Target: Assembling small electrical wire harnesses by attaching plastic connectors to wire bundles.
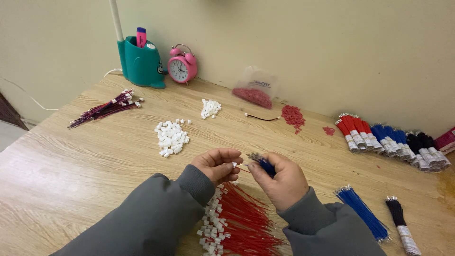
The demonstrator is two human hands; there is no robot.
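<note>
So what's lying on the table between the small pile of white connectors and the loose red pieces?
In the head view, a single dark wire lies between the small white pile and the red pieces.

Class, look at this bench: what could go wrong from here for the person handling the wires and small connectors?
The right hand grips a blue wire bundle; strands could slip loose. The left hand pinches a tiny white connector that could drop into the red wires below. A sleeve might scatter the white connector pile.

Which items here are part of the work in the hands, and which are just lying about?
In use: left hand, small white connector; right hand, blue wires; red wires with connectors; white connector pile.

Lying about: pink alarm clock, teal pen holder, bag of red parts.
</note>
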